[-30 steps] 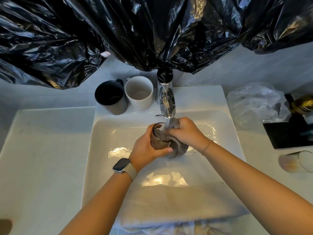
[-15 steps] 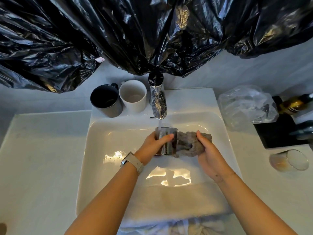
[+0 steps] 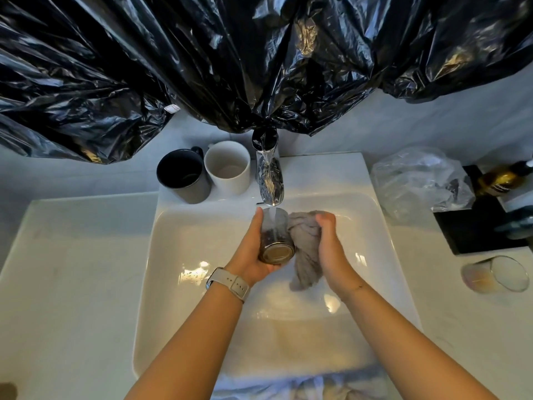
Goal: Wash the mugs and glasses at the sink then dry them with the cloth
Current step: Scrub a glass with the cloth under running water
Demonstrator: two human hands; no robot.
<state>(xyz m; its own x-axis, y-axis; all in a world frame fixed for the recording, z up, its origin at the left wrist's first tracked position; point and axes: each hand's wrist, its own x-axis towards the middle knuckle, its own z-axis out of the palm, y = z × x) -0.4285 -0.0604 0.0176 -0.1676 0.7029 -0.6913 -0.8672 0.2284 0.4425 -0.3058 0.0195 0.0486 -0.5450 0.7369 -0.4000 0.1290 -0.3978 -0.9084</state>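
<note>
Over the white sink (image 3: 173,284), my left hand (image 3: 252,255) grips a clear glass (image 3: 275,241) tipped on its side, base towards me, mouth under the running tap (image 3: 269,180). Just right of the glass, my right hand (image 3: 331,249) holds a wet grey cloth (image 3: 305,255) that hangs down into the basin. A black mug (image 3: 183,176) and a white mug (image 3: 227,167) stand upright behind the sink, left of the tap. Another glass (image 3: 496,274) lies on its side on the counter at the right.
Black plastic sheeting (image 3: 259,67) hangs across the wall above the tap. A crumpled clear bag (image 3: 418,180), a black tray (image 3: 476,226) and an amber bottle (image 3: 501,177) sit at the right. A folded pale towel (image 3: 302,350) lies over the sink's front edge.
The glass has tipped from upright onto its side, its base now facing me. My right hand came off the glass with the cloth and now holds it hanging beside the glass.
</note>
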